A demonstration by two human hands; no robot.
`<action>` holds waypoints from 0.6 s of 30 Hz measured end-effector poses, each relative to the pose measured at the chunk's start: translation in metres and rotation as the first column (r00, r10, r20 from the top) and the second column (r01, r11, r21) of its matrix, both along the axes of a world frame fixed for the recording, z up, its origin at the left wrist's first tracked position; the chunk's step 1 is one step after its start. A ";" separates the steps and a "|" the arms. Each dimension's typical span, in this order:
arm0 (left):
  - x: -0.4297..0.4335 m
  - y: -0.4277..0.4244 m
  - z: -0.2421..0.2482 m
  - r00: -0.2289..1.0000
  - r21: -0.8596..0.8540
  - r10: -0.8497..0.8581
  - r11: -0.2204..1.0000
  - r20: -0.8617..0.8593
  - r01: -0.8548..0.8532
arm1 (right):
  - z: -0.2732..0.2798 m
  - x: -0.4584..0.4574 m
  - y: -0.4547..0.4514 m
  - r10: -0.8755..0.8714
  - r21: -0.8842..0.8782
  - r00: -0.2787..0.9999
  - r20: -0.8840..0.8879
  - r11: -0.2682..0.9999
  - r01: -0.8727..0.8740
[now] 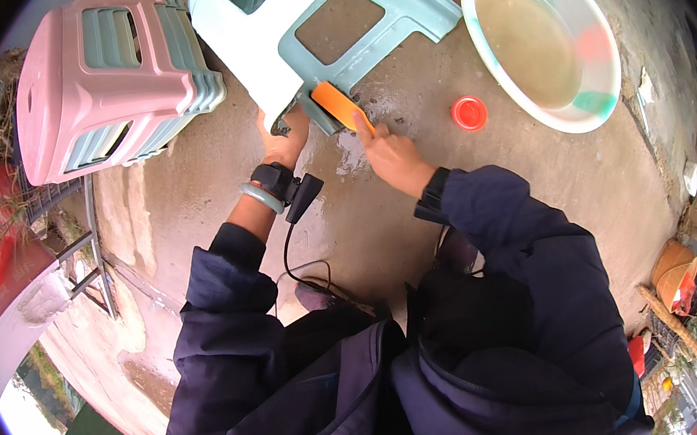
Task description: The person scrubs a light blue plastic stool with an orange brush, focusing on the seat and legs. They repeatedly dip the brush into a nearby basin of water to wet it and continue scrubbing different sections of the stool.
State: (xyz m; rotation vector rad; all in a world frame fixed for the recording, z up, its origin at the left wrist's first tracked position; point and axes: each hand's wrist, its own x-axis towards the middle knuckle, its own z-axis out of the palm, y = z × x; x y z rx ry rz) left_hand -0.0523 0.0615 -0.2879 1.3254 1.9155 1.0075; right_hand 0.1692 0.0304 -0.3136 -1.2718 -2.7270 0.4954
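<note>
A pale blue plastic stool lies on its side on the wet concrete in front of me. My left hand holds the end of one of its legs, with the fingers mostly hidden behind the plastic. In my right hand is an orange brush, the index finger stretched along its back. The brush lies against the inner side of that same leg, its bristles out of sight. A small round red plastic lid rests on the ground to the right of my right hand.
A white plastic basin with green and red patches holds cloudy water at the right. Stacked stools, a pink one outermost, lie sideways at the left, near a metal frame. A wicker hat or basket sits among clutter at far right.
</note>
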 end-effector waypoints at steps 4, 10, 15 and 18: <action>0.004 -0.002 0.011 1.000 -0.066 0.006 0.998 -0.008 -0.006 | -0.003 0.002 -0.006 0.043 -0.006 0.987 0.157 0.999 -0.043; 0.019 -0.001 0.040 0.907 -0.204 0.213 0.968 0.363 -0.146 | 0.020 -0.104 0.117 -0.064 0.047 0.990 -0.124 0.996 0.070; 0.016 -0.001 0.036 0.916 -0.212 0.250 0.959 0.315 -0.189 | 0.041 -0.059 0.052 -0.066 -0.158 0.998 0.018 0.985 0.068; 0.015 -0.003 0.030 0.960 -0.157 0.159 0.980 0.232 -0.124 | 0.037 -0.053 0.042 -0.013 -0.194 0.984 0.177 0.980 0.048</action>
